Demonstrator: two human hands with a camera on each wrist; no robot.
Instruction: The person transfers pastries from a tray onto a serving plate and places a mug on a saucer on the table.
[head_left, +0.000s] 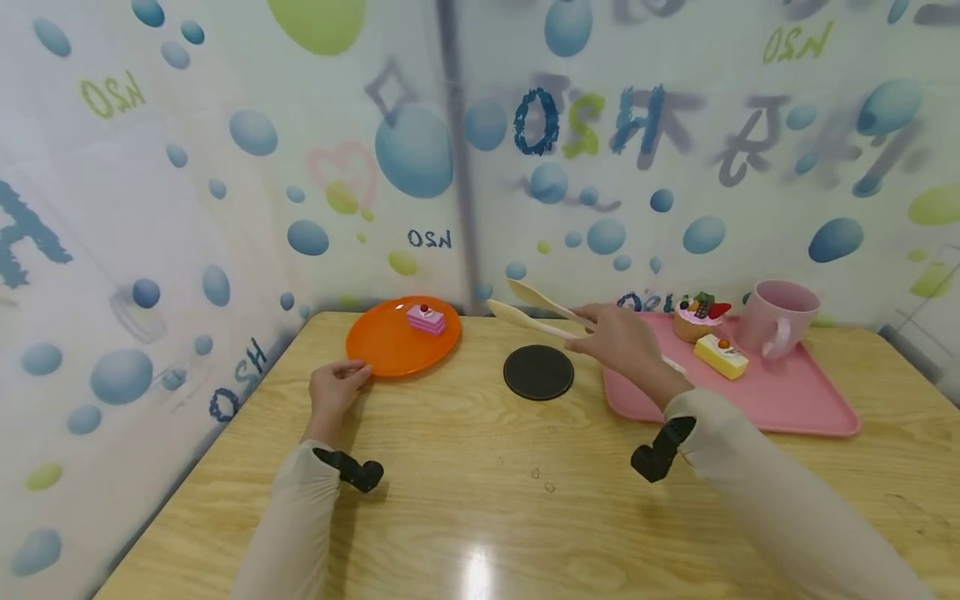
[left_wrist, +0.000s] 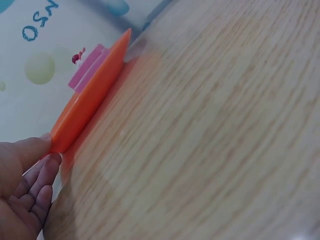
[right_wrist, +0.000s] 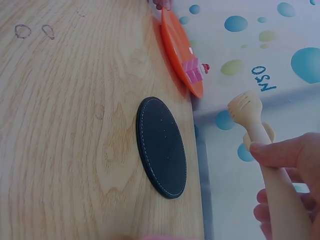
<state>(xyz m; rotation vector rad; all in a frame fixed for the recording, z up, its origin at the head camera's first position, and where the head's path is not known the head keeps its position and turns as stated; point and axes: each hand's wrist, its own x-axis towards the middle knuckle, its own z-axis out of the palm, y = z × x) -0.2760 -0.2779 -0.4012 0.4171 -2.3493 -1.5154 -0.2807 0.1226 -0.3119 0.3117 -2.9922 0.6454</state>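
Observation:
My left hand point(head_left: 335, 392) pinches the near left rim of an orange plate point(head_left: 382, 343), thumb on top and fingers below, as the left wrist view shows. A pink layered toy cake slice point(head_left: 426, 322) with a red cherry sits toward the plate's far right side. In my right hand point(head_left: 628, 343) I grip cream-coloured tongs point(right_wrist: 282, 195), one tip shaped like a fork. Their tips point left, apart, above the table behind a round black coaster point(head_left: 538, 372). Nothing shows between the tips.
At the right lies a pink tray point(head_left: 787, 408), carrying a pink mug point(head_left: 780, 312), a fruit-topped toy cupcake point(head_left: 697, 319) and a yellow cake slice point(head_left: 720, 357). Beneath everything is a wooden table point(head_left: 450, 467). A printed curtain point(head_left: 360, 108) rises along its back and left edges.

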